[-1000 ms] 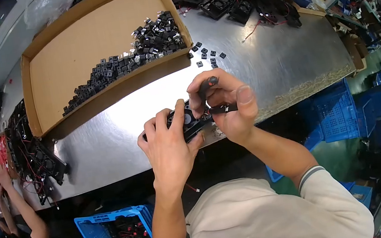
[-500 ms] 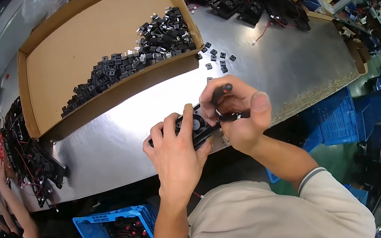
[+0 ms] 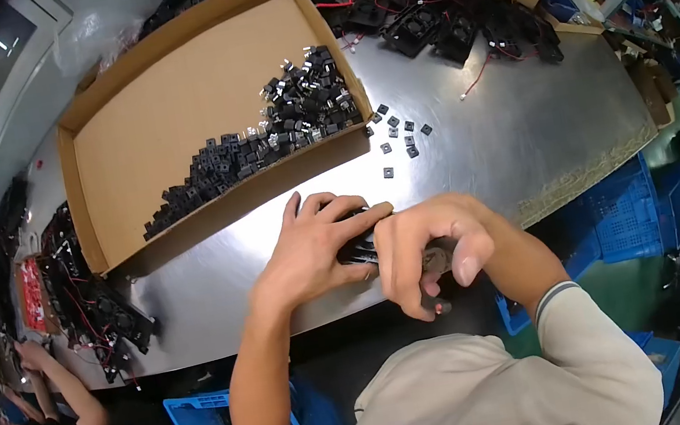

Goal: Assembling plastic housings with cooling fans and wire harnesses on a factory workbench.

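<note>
My left hand (image 3: 310,248) lies over a black plastic fan housing (image 3: 358,250) at the table's near edge, thumb on the near side and fingers over the far side. Most of the housing is hidden beneath the hands. Against its right side, my right hand (image 3: 424,239) is closed around a dark pliers-like tool (image 3: 435,261). A grey metal part shows between the fingers and a dark handle end points toward me. The tool's working end is out of sight. Beyond my hands, several small black square parts (image 3: 394,133) lie loose on the metal table (image 3: 505,133).
A shallow cardboard box (image 3: 163,103) holds a heap of black connectors (image 3: 259,150). Wired black fan units (image 3: 435,24) cover the far right, with more fan units (image 3: 101,304) at left. Another person's arms (image 3: 66,389) reach in there. Blue crates (image 3: 624,207) stand below the table.
My right hand has turned over, so the tool's handle now points toward me instead of away. My left hand has shifted its grip on the housing, with the fingers now reaching further right.
</note>
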The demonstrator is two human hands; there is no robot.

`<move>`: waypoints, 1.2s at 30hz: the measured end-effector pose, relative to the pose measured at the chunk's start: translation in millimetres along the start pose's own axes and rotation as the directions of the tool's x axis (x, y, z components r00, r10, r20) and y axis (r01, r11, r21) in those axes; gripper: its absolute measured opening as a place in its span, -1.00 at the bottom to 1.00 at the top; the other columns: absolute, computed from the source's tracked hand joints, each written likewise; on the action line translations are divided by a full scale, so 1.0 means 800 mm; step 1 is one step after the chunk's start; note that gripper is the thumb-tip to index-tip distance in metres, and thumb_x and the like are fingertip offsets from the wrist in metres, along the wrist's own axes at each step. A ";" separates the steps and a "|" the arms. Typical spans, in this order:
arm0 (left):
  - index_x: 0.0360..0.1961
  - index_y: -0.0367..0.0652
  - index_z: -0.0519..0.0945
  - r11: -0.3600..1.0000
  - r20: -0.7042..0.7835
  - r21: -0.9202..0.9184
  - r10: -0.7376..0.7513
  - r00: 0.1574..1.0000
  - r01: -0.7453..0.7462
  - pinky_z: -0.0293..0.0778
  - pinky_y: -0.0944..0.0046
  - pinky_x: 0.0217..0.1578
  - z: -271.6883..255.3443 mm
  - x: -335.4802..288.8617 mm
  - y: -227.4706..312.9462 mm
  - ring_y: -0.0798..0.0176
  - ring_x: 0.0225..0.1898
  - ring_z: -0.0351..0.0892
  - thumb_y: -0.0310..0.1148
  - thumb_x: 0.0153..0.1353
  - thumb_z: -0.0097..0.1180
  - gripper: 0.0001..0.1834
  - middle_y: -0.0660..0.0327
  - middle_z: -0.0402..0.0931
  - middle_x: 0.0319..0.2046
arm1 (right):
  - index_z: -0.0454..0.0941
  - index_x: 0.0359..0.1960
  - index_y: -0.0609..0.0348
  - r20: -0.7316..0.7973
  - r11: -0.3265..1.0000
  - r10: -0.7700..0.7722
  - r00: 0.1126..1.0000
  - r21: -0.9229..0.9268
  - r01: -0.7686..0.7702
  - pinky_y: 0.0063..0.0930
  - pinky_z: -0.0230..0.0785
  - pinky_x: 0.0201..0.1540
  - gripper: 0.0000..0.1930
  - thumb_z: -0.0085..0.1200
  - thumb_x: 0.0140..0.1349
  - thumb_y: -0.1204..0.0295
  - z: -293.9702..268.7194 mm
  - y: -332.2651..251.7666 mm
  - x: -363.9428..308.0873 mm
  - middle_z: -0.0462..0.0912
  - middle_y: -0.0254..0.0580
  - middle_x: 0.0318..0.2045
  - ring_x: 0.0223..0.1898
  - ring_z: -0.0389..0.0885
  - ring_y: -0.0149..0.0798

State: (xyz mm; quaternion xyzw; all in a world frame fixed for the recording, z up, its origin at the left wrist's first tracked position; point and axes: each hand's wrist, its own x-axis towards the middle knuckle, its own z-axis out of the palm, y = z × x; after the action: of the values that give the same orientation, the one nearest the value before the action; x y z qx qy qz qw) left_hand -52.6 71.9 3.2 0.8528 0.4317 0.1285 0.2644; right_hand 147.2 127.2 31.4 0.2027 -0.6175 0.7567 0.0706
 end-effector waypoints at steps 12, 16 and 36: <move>0.24 0.18 0.53 0.915 -0.333 -0.026 -0.387 0.860 0.402 0.18 -0.08 0.23 0.045 -0.037 0.063 -0.05 0.13 0.36 -0.19 -0.14 0.46 -0.21 0.16 0.48 0.07 | 0.50 -0.08 0.40 -0.937 0.969 -0.213 0.278 -0.166 0.183 -0.37 0.35 -0.36 0.11 -0.48 0.09 -0.60 0.042 0.014 -0.023 0.53 -0.06 -0.41 -0.39 0.49 -0.18; 0.27 0.22 0.49 0.880 -0.444 -0.016 -0.432 0.785 0.475 0.18 -0.11 0.21 0.064 -0.039 0.076 -0.06 0.12 0.34 -0.24 -0.13 0.46 -0.19 0.17 0.45 0.08 | 0.49 -0.05 0.40 -0.928 0.965 -0.259 0.268 -0.237 0.110 -0.36 0.35 -0.26 0.07 -0.50 0.15 -0.56 0.051 0.018 -0.015 0.53 -0.08 -0.36 -0.31 0.48 -0.20; 0.16 0.13 0.55 0.808 -0.530 0.083 -0.460 0.713 0.583 0.23 -0.10 0.16 0.072 -0.038 0.107 -0.04 0.12 0.32 -0.32 -0.12 0.45 -0.29 0.21 0.41 0.10 | 0.50 -0.07 0.32 -0.908 0.950 -0.247 0.340 -0.295 -0.099 -0.47 0.34 -0.30 -0.02 -0.37 0.17 -0.53 0.060 0.032 0.011 0.52 -0.16 -0.38 -0.36 0.48 -0.32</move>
State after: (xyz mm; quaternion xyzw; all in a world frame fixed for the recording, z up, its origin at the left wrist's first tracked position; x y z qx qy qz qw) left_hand 12.3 -13.6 3.9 0.6597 0.7205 0.2035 0.0657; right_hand 140.6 73.8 19.2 -0.2526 -0.5611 0.6284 0.4758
